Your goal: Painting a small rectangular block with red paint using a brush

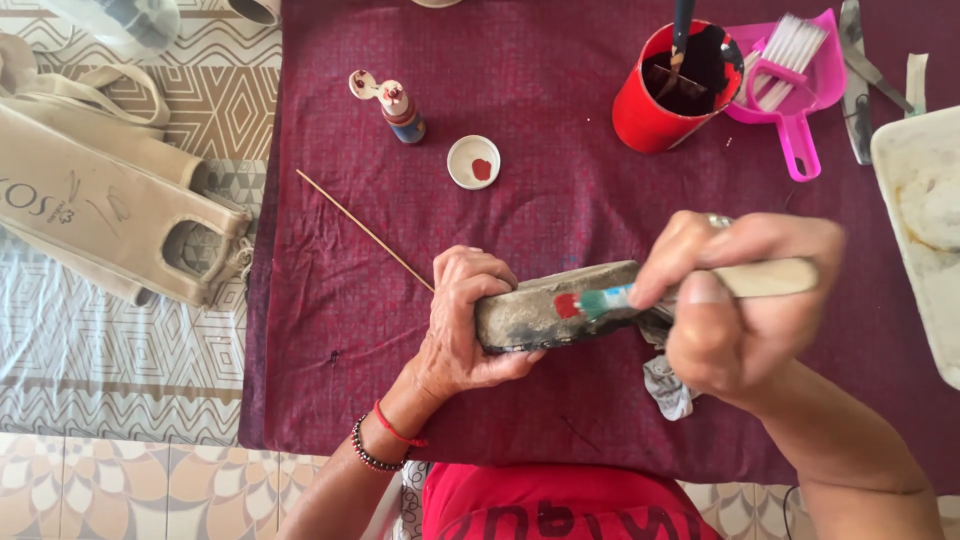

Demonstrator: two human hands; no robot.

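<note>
My left hand (462, 325) grips the left end of a flat grey, stone-like slab (545, 310), holding it on edge above a maroon cloth (540, 130). In my right hand (735, 300) is a paintbrush (690, 288) with a pale wooden handle. Its teal ferrule and red-loaded bristles touch the slab's side, where a red dab shows. A crumpled grey rag (668, 385) hangs under my right hand. Beads and a red thread circle my left wrist.
A small white lid with red paint (473, 161) and an open paint bottle (400, 110) lie on the cloth. A thin stick (360, 228) lies diagonally. A red cup (672, 90), pink dustpan (795, 75), scissors (858, 80), white tray (925, 220) and canvas bag (100, 200) surround them.
</note>
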